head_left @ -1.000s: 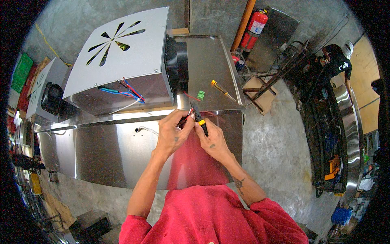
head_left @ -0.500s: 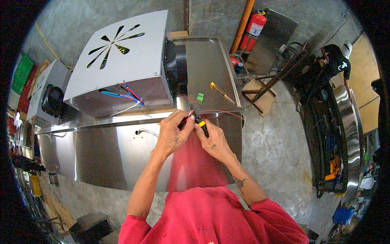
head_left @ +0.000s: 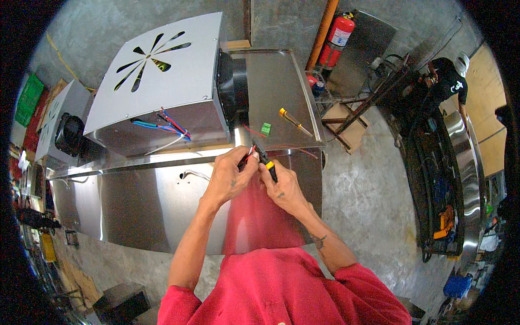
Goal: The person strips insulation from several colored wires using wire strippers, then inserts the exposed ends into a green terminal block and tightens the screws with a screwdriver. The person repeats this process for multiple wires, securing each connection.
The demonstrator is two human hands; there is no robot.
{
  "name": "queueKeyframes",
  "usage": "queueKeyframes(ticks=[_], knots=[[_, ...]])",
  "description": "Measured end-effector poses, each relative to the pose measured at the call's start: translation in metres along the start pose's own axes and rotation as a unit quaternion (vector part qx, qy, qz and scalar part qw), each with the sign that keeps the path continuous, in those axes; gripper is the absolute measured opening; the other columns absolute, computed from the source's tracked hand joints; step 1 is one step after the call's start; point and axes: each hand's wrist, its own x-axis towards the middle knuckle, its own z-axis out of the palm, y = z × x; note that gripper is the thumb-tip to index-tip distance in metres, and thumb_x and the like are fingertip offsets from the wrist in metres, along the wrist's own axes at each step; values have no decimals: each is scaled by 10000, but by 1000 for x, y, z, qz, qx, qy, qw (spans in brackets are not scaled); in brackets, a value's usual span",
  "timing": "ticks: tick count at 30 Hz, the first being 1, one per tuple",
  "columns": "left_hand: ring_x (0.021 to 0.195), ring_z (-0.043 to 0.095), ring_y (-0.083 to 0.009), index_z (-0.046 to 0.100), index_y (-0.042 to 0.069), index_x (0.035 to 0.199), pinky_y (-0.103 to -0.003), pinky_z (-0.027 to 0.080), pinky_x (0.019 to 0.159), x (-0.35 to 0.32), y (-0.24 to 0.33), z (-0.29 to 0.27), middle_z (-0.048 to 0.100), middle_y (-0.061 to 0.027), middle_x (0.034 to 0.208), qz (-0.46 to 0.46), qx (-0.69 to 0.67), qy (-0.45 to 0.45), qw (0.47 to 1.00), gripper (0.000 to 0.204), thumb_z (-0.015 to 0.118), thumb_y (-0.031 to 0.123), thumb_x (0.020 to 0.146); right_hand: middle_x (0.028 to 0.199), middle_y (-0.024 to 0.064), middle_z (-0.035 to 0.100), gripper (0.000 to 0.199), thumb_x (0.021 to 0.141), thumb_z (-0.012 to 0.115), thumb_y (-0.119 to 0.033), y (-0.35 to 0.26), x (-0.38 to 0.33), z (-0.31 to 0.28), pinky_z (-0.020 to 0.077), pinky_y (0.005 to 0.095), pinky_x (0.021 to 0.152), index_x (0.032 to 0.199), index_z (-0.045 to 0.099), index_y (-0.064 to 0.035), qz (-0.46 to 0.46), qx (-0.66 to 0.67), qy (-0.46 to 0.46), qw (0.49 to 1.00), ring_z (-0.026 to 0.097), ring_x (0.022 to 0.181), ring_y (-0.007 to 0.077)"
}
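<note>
Near the frame's centre, the left hand (head_left: pixel 228 170) is pinching thin wires (head_left: pixel 252 149) and the right hand (head_left: pixel 282 186) is gripping a black-and-yellow tool (head_left: pixel 270 164) close beside them, probably to keep their ends steady.

We are seeing a white printed label (head_left: pixel 340 37) on the red fire extinguisher (head_left: pixel 331 54), its print showing too small for us to read. We are also noticing white lettering (head_left: pixel 457 86) on a co-worker's black shirt (head_left: pixel 445 77), which we are not managing to make out.
</note>
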Motion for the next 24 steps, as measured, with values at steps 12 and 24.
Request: queueKeyframes(ticks=[12, 24], knots=[[648, 484, -129, 674, -9, 997, -340, 416, 596, 1, -18, 3, 606, -56, 729, -60, -28, -44, 997, 302, 628, 278, 1079, 872, 314, 674, 356, 1064, 674, -291, -9, 4, -7, 522, 537, 684, 965, 578, 37, 75, -10, -37, 996, 682, 809, 519], [759, 532, -140, 638, 8, 1099, -335, 468, 717, 2, -22, -2, 626, -75, 835, -77, -48, -10, 996, 294, 646, 301, 1072, 890, 218, 722, 431, 996, 763, -400, -5, 7, -52, 537, 505, 704, 1049, 598, -6, 97, -36, 18, 994, 728, 829, 432]])
